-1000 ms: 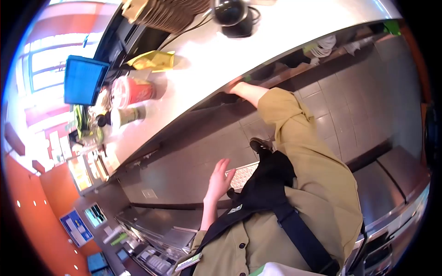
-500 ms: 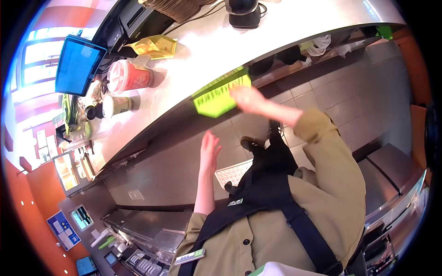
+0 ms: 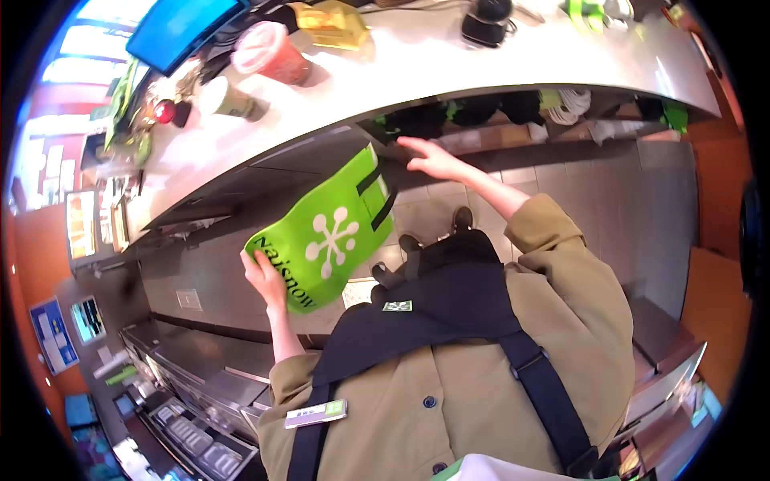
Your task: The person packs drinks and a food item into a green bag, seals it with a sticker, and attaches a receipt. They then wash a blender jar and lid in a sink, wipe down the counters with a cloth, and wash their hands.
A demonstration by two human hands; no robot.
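Observation:
My left hand grips a flat green tote bag by its lower left edge. The bag hangs tilted over the floor, with a white flower-like print, dark lettering and black handles toward its upper right side. Apart from the bag, my right hand reaches toward the open shelf under the counter, its index finger stretched out and nothing in its grasp. Dark bundles with green bits lie on that shelf just beyond the fingertips.
On the white counter stand a pink cup, a paler cup, a yellow bag, a black device and a blue screen. White coiled material lies on the shelf. My shoes stand on grey tiles.
The green bag, earlier under my right hand by the shelf, is now in my left hand, farther left and turned print-up. My right hand has let go. The view has shifted.

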